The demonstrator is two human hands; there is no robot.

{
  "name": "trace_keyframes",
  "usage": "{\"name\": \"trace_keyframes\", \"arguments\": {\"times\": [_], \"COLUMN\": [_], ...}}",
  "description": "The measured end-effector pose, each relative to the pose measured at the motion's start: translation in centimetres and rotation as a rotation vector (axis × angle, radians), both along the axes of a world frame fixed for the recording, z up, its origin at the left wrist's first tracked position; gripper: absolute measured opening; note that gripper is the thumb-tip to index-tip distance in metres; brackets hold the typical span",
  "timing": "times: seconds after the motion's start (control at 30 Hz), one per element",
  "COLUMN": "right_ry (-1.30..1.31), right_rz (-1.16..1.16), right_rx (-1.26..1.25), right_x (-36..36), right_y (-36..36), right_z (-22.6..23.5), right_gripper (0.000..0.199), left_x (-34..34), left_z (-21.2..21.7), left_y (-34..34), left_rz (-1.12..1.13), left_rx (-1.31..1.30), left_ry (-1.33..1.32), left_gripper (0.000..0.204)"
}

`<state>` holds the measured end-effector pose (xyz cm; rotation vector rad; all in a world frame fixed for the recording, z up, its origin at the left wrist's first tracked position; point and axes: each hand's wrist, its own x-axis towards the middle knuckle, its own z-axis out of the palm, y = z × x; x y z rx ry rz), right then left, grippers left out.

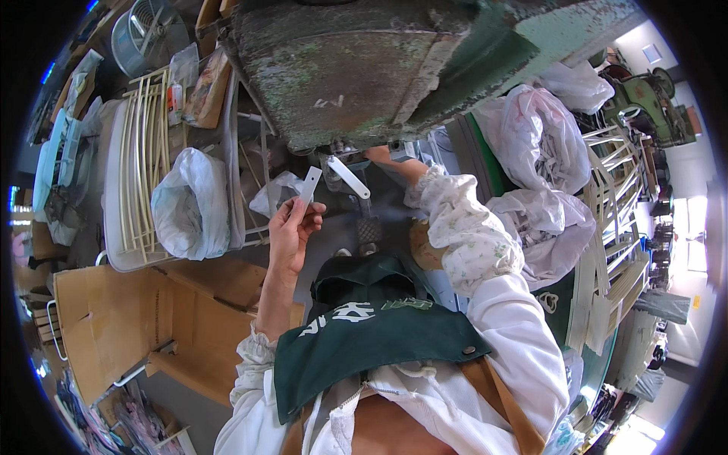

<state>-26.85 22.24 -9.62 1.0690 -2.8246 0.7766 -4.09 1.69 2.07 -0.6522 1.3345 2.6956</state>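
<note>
While the left hand (pixel 294 220) is raised, palm turned inward, pinching a flat pale strip (pixel 309 186) with a hole near its upper end, the right arm (pixel 472 231) bends inward, its hand (pixel 397 162) reaching to the worn green machine's (pixel 356 83) lower edge; whether it grips anything I cannot tell. Between both hands slants a rounded white bar (pixel 349 177). Farther left sits a white plastic bag (pixel 191 208).

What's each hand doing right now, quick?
Left hand: closed, holding a flat pale strip.
Right hand: by the lower edge of the worn green machine; grip cannot be told.
</note>
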Motion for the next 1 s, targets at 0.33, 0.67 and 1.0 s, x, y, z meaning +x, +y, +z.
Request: {"name": "trace_keyframes", "arguments": {"times": [0.33, 0.67, 1.0], "right_ry": [-0.879, -0.918, -0.584], "right_rz": [0.051, 0.022, 0.108], "right_rx": [-0.813, -0.769, -0.105], "right_x": [6.9, 7.9, 9.1], "right_y": [-2.4, -3.7, -1.6], "right_z": [12.4, 15.0, 14.5], "right_gripper": [0.009, 0.014, 0.031], "left_x": [0.1, -0.8, -3.3], "left_z": [1.1, 2.8, 2.5], "left_y": [1.3, 1.8, 2.7], "left_rz": [0.136, 0.153, 0.120], "left_rx": [-0.325, -0.400, -0.449], "left_ry": [0.085, 0.232, 0.249], "left_gripper": [0.026, 0.024, 0.021]}}
